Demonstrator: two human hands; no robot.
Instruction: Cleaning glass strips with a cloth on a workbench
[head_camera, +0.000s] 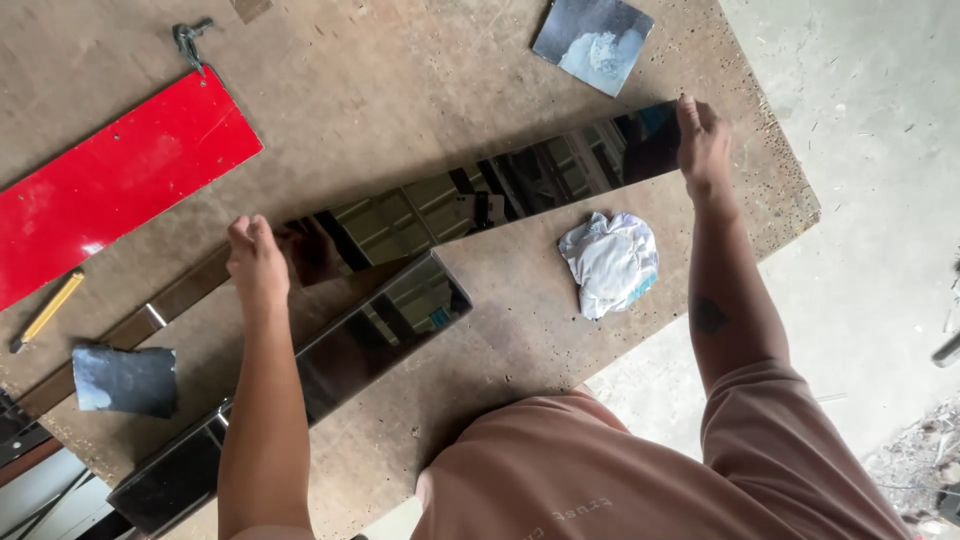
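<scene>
1. Head view looks down on a worn brown board (400, 60) that serves as a table, with grey concrete floor (860, 120) at the right.
2. A long mirror strip (480, 195) lies slanted across the middle of the board, and both hands hold it by its ends.
3. The left hand (256, 262) is closed on the lower left end of the strip, fingers curled over its edge.
4. The right hand (702, 140) grips the upper right end, fingers wrapped over the far edge.
5. A second strip (375, 335), also shiny, lies just below the first one and runs down to the left corner of the board; the left forearm crosses over it.
6. A crumpled white rag (610, 262) lies near the right arm, just below the held strip.
7. A red panel (110, 180) lies at the upper left, with a small metal clamp (190, 42) at its top corner.
8. A yellow pencil (45, 312) lies under the panel, and a dark sheet (125, 380) is near it.
9. Another dark sheet (592, 40) lies at the top edge of the board.
</scene>
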